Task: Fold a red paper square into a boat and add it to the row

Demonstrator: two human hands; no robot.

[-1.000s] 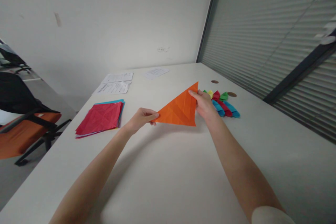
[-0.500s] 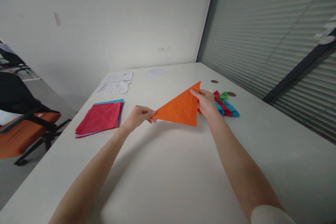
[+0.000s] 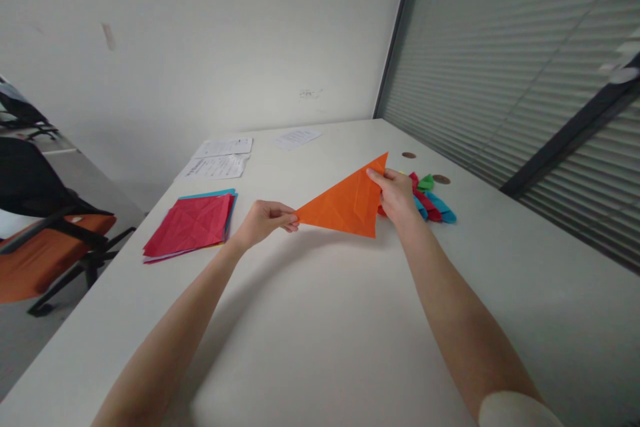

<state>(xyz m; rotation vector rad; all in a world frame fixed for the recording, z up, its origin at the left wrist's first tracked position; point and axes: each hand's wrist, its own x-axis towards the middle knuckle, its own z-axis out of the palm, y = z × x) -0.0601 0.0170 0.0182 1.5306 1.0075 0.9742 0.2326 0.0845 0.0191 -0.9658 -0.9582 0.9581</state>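
Observation:
An orange sheet point(image 3: 345, 205), folded to a triangle, is stretched between my two hands above the white table point(image 3: 320, 320). My left hand point(image 3: 270, 221) pinches its narrow left corner. At its wide right side my right hand point(image 3: 395, 192) grips it, thumb on the near face. Behind my right hand lie several bunched pieces, among them a blue one point(image 3: 441, 208), a red one point(image 3: 427, 205) and a green one point(image 3: 426, 183), partly hidden. To the left, a red sheet point(image 3: 193, 221) tops a stack with blue edges showing beneath.
Printed papers point(image 3: 217, 167) lie at the table's back left, and another paper point(image 3: 299, 139) lies farther right. Two brown discs point(image 3: 441, 179) are set in the tabletop at right. An orange-seated chair point(image 3: 55, 247) stands left of the table; window blinds point(image 3: 500, 80) run along the right.
My right hand has shifted slightly right with the wide end of the orange sheet. My left hand has hardly moved and keeps its pinch.

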